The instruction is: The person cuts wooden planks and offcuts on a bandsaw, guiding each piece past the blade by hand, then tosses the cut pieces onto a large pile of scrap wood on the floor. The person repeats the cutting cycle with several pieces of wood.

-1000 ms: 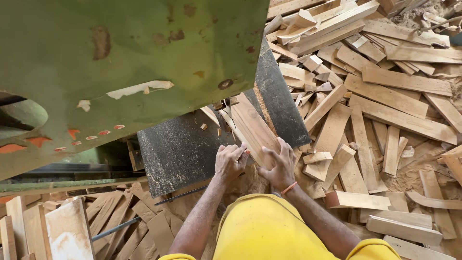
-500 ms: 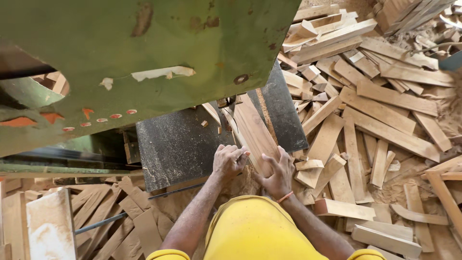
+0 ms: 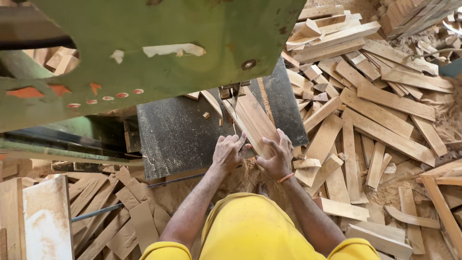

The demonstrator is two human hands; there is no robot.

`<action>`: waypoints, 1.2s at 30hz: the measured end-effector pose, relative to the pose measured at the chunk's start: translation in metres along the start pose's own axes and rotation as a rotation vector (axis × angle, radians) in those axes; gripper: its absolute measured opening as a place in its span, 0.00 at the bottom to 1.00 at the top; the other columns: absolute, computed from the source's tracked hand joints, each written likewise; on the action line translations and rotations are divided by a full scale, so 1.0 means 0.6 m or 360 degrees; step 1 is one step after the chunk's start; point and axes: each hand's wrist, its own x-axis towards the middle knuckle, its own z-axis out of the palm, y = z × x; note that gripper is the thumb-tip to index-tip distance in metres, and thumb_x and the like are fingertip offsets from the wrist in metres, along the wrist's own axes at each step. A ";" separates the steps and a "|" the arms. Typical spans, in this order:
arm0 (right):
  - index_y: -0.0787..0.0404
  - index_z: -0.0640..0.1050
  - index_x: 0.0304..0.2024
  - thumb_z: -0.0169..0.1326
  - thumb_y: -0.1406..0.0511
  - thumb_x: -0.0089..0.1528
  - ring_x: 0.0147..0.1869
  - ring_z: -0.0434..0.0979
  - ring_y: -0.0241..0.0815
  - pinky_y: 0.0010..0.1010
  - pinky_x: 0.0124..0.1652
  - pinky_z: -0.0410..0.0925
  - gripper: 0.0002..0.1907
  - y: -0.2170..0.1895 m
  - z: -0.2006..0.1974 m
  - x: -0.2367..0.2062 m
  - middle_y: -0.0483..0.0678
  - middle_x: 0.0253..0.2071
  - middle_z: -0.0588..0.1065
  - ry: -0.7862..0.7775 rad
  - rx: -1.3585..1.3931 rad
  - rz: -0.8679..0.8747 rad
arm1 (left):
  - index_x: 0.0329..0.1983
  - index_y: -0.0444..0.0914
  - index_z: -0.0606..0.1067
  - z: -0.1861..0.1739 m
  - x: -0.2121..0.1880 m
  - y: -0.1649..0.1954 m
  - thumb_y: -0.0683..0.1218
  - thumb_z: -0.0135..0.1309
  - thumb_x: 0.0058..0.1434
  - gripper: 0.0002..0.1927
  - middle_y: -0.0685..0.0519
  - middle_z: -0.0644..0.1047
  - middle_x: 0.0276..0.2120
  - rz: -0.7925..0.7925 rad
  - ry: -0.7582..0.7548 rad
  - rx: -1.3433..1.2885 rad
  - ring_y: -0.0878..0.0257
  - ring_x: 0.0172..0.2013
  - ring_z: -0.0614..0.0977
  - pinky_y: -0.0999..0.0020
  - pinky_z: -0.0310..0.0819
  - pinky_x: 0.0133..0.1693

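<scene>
A pale wooden board lies flat on the dark metal counter of a green sawing machine, running from the blade guide under the green housing back toward the person. Its near end reaches the counter's front edge, where both hands rest on it.

The left hand lies palm down at the board's left edge, fingers together and extended, pressing on the wood rather than wrapping it. The right hand lies on the board's near right end, fingers spread and slightly curled over the surface; an orange band circles that wrist. Whether either thumb hooks under the board cannot be told.

A second, narrower strip lies on the counter just left of the blade guide. Sawdust dusts the counter and gathers in a small heap below its front edge, between the forearms.

The person wears a yellow shirt, seen from above.

To the right, the floor is covered with a loose pile of cut planks, lying crossed at many angles. To the left, below the counter, shorter offcuts lie fanned on the sawdust, a thin metal rod crosses them, and a broad whitish plank stands at the lower left corner.
</scene>
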 end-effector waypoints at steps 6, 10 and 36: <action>0.46 0.79 0.53 0.71 0.59 0.41 0.73 0.61 0.63 0.53 0.69 0.55 0.35 0.023 -0.003 0.026 0.67 0.70 0.62 0.0004 -0.0003 -0.0187 | 0.64 0.36 0.75 0.005 0.007 0.002 0.61 0.47 0.71 0.29 0.53 0.73 0.26 -0.0039 -0.0060 0.0093 0.61 0.28 0.74 0.61 0.63 0.36; 0.46 0.80 0.52 0.72 0.59 0.39 0.73 0.61 0.63 0.53 0.69 0.54 0.36 0.029 -0.005 0.039 0.66 0.70 0.63 -0.0003 -0.0036 -0.0178 | 0.65 0.37 0.73 0.014 0.009 0.005 0.61 0.46 0.71 0.30 0.53 0.74 0.28 -0.0062 -0.0038 0.0169 0.60 0.29 0.77 0.60 0.64 0.37; 0.45 0.82 0.52 0.70 0.56 0.39 0.78 0.55 0.61 0.50 0.71 0.47 0.35 0.043 -0.023 0.072 0.62 0.74 0.59 -0.0224 0.0087 -0.0147 | 0.70 0.39 0.69 0.040 0.011 0.005 0.61 0.44 0.73 0.30 0.51 0.77 0.27 -0.0137 -0.0056 0.0236 0.58 0.26 0.79 0.58 0.67 0.35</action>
